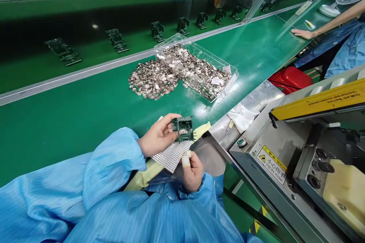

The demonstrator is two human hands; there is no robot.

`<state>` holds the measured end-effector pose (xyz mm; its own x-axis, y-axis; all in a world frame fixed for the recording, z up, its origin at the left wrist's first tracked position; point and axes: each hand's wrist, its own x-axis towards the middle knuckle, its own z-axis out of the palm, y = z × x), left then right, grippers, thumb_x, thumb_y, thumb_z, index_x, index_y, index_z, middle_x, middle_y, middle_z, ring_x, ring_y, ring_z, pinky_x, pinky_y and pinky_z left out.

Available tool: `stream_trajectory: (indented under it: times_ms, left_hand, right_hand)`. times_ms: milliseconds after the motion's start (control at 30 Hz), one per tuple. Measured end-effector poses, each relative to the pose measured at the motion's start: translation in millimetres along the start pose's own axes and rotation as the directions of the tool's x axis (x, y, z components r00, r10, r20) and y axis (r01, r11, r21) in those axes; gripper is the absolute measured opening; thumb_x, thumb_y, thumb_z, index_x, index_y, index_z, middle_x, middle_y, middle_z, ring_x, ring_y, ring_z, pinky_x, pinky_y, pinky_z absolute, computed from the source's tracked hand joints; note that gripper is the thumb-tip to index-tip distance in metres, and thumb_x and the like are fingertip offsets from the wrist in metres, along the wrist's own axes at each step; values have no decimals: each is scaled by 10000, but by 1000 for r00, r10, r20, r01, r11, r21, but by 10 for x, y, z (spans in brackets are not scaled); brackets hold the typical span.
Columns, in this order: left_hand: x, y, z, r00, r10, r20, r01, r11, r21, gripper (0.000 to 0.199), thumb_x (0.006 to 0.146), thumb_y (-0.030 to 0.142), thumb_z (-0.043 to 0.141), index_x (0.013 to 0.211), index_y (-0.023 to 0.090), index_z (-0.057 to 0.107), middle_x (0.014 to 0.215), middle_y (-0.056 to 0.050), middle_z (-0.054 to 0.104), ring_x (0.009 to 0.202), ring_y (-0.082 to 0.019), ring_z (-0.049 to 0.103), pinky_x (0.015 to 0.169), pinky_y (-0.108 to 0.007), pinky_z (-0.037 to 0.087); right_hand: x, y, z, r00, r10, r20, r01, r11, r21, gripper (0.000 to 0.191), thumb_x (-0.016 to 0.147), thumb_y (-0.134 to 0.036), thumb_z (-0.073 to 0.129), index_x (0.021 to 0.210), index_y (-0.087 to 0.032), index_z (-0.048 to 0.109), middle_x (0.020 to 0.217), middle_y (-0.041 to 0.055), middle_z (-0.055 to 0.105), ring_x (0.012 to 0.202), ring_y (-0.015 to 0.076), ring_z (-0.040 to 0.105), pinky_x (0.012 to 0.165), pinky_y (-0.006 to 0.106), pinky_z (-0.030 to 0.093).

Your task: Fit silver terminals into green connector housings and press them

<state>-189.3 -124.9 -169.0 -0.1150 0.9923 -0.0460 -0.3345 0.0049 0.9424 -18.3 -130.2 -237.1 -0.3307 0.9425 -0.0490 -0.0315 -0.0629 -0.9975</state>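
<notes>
My left hand (158, 136) grips a dark green plastic housing (184, 128) by its left side, thumb in front. The housing is boxy, with open compartments and thin prongs at its right. Below it lies a silver sheet (172, 156) marked in small rectangles, over a pale yellow strip (146, 174). My right hand (192, 171) is closed at the sheet's right edge, thumb and fingers drawn together. White wrapping (186, 159) covers a fingertip there. Whatever those fingers may hold is too small or hidden to tell.
Small metal pieces form a pile (152, 79) beside a clear tray (196, 68) holding more. Several green housings (116, 40) stand on the line behind a metal rail. A machine (285, 152) with a yellow sensor bar is at right. A co-worker's hand (302, 33) rests farther along the bench.
</notes>
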Motion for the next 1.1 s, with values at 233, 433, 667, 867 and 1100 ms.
stream_trajectory:
  times_ms: [233, 433, 667, 867, 1100]
  left_hand:
    - [3, 27, -1, 1000, -5, -8, 6, 1000, 17, 427, 832, 295, 710, 1176, 186, 482, 956, -30, 648, 842, -133, 652, 782, -241, 523]
    - [4, 54, 11, 999, 47, -11, -48, 999, -13, 408, 818, 322, 721, 1126, 182, 491, 936, -36, 664, 836, -137, 661, 750, -224, 519]
    - [-47, 21, 33, 997, 58, -60, -60, 998, -36, 400, 825, 250, 698, 1161, 190, 490, 980, -48, 669, 887, -155, 662, 784, -249, 508]
    - [-98, 67, 86, 995, 94, -30, -95, 995, -33, 356, 834, 221, 671, 1148, 194, 506, 987, -49, 651, 914, -156, 641, 794, -247, 490]
    - [-117, 96, 93, 994, 107, -21, -107, 994, -11, 332, 862, 241, 635, 1156, 195, 488, 946, -40, 624, 869, -146, 617, 750, -230, 477]
  right_hand:
    - [58, 30, -228, 990, 93, 103, -77, 985, -154, 193, 825, -372, 595, 773, -192, 640, 597, 1, 618, 501, 133, 550, 492, 243, 471]
    - [123, -129, -463, 984, 118, 136, -62, 932, -358, 101, 765, -269, 637, 788, -196, 703, 716, 36, 693, 614, 178, 646, 582, 275, 524]
    - [143, -779, -546, 994, -70, 87, 102, 887, -450, 126, 853, -271, 598, 875, -204, 703, 761, 35, 693, 676, 184, 637, 616, 283, 514]
    - [361, -1060, -170, 945, -309, 104, 323, 849, -418, 100, 764, -169, 640, 824, -217, 704, 1306, 101, 597, 1229, 288, 516, 1069, 476, 360]
    - [477, -983, 78, 942, -325, 80, 324, 828, -458, 149, 695, -140, 620, 778, -221, 713, 1357, 103, 564, 1259, 325, 485, 1087, 561, 290]
